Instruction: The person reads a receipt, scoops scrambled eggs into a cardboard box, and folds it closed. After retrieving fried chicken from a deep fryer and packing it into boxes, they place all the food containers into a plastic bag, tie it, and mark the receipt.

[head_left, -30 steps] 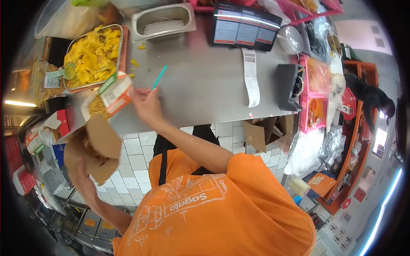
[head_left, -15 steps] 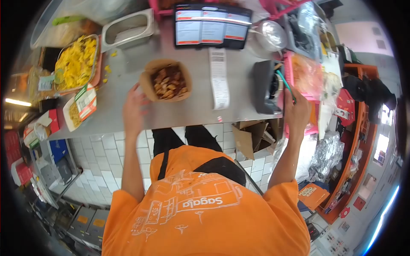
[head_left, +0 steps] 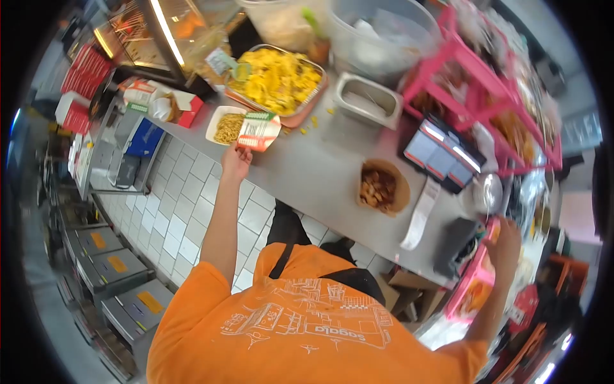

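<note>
Metal tabletop (head_left: 307, 171), with white floor tiles (head_left: 176, 211) below it, in the head view. A tray of yellow food (head_left: 275, 77) stands behind the noodle box (head_left: 220, 123), its loose bits scattered to the right; a metal pan (head_left: 368, 101) follows. Further right: a tablet (head_left: 440, 153), a paper receipt (head_left: 421, 217), a dark holder (head_left: 455, 246) and a pink basket (head_left: 478, 281).

Left arm extended forward; left hand (head_left: 236, 161) at the near edge of the noodle box, fingers clamped on it by the printed flap (head_left: 259, 131). Right arm bent up; right hand (head_left: 504, 246) beside the dark holder, blurred; cannot tell whether its fingers are apart or together.

Noodle box: at the tabletop's near edge, open, noodles visible. Brown carton (head_left: 401, 192): upright before the tablet, open, browned pieces inside.
</note>
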The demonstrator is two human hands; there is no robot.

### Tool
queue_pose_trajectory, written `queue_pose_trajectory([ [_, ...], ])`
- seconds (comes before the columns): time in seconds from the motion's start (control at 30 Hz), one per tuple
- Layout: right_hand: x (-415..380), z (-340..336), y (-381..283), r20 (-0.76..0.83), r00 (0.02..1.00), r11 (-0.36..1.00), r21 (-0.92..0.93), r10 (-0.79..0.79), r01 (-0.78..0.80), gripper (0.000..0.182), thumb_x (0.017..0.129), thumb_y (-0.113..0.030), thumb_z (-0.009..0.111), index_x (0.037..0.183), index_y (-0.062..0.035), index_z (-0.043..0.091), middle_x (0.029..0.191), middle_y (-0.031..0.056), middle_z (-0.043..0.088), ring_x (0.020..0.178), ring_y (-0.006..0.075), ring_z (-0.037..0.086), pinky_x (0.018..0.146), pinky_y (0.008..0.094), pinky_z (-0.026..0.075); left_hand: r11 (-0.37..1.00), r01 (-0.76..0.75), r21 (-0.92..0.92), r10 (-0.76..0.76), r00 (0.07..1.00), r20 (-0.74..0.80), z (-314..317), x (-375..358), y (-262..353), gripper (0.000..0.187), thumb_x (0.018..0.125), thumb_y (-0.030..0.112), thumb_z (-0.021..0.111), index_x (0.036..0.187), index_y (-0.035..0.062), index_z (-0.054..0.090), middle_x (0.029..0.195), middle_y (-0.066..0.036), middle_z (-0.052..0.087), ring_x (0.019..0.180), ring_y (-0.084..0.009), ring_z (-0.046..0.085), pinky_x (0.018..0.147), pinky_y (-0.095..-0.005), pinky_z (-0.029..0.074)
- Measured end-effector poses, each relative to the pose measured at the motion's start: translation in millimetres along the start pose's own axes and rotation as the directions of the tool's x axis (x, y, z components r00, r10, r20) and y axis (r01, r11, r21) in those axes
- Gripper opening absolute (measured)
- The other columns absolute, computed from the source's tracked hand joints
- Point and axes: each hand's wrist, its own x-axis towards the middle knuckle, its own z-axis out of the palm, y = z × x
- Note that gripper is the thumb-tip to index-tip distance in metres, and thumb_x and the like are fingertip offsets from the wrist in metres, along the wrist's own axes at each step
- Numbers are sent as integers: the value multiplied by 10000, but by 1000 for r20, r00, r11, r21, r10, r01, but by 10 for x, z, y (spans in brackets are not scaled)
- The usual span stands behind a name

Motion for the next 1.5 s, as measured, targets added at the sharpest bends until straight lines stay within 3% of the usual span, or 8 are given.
queue_pose_trajectory([
  [0.1, 683, -719, -1386, 301, 930, 773, 532, 210, -347, 347, 837, -106, 711, 1176, -69, 647, 1003, 116, 693, 950, 237, 664, 840, 353, 505, 997, -64, 41, 66, 997, -45, -260, 95, 325, 299, 1023, 236, 497, 1188, -6, 559, 1050, -87, 651, 910, -193, 669, 695, -292, 540],
  [0.2, 1683, -277, -2721, 55, 981, 564, 824, -184, 59, 191, 904, -130, 638, 1064, -43, 698, 970, 98, 719, 855, 212, 679, 790, 315, 513, 977, -73, 201, 73, 997, 5, -485, 198, 738, 354, 1032, 254, 481, 1220, -38, 552, 1108, -114, 657, 967, -207, 666, 808, -328, 550],
  [0.37, 3629, 1225, -5170, -165, 924, 464, 826, -344, 320, 211, 900, -188, 650, 1037, -34, 700, 888, 154, 711, 779, 274, 667, 727, 355, 512, 998, 61, -12, -57, 970, 237, -732, 297, 1274, 434, 1038, 322, 451, 1308, -11, 520, 1264, -133, 607, 1169, -228, 591, 940, -381, 515],
  [0.47, 4117, 1770, -5879, -73, 955, 657, 711, -288, 252, 171, 854, -150, 692, 993, -56, 719, 928, 161, 691, 857, 313, 652, 760, 403, 514, 790, -399, 466, 319, 916, 245, -1364, 146, 934, 408, 996, 302, 497, 1300, 32, 530, 1216, -92, 634, 1119, -213, 607, 866, -380, 528],
  [0.63, 4277, 1697, -6085, -61, 945, 696, 661, -321, 279, 182, 749, -77, 744, 928, -67, 714, 961, 130, 607, 978, 343, 600, 817, 409, 502, 768, 142, 625, -111, 990, -89, -1134, -636, 1130, 216, 967, 195, 525, 1098, 61, 631, 939, -46, 696, 771, -97, 577, 670, -246, 456],
  [0.87, 4330, 1601, -6154, -336, 885, 687, 560, -324, 464, 173, 757, -166, 758, 852, -35, 697, 909, 140, 630, 922, 329, 627, 791, 394, 503, 559, -189, 807, -194, 917, 349, -253, -376, 1404, 230, 997, 192, 522, 1122, 16, 603, 928, -61, 699, 820, -134, 631, 754, -270, 489],
  [0.97, 4530, 1702, -6317, 113, 984, 633, 774, -140, 1, 211, 815, -211, 725, 892, -19, 680, 855, 160, 664, 860, 327, 653, 774, 404, 513, 603, -231, 764, -245, 857, 453, 0, 71, 1180, 231, 998, 200, 530, 1101, 3, 593, 924, -67, 698, 808, -127, 637, 722, -273, 489],
  [1.5, 2807, 1060, -4896, 93, 996, 735, 675, 8, -69, 150, 765, -10, 685, 909, 5, 651, 727, 134, 680, 652, 253, 680, 596, 354, 500, 743, 33, 668, -374, 849, 373, 990, 627, 545, 394, 1039, 264, 381, 952, -40, 617, 854, -120, 727, 596, -151, 690, 398, -259, 462],
])
